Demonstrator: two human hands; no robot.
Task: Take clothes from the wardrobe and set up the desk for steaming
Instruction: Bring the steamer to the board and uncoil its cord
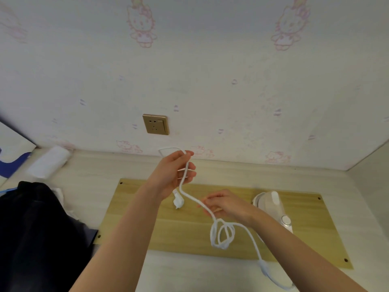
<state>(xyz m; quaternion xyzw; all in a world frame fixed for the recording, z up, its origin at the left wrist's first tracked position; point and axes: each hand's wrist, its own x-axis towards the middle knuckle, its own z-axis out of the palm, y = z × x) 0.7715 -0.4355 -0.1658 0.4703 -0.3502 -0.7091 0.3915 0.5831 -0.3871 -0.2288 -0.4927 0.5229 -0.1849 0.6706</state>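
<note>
Wall (210, 70) ahead of me: pale wallpaper, faded pink cartoon cats and small purple marks. Gold socket plate (156, 124) set low, just above the tabletop (242, 169). Tabletop pale wood grain, meets the wall along its back edge. A lighter yellow board (168, 228) with dark screw heads at its corners lies flat on it. Side panel (374, 175) closes the right corner. Light even, soft.
</note>
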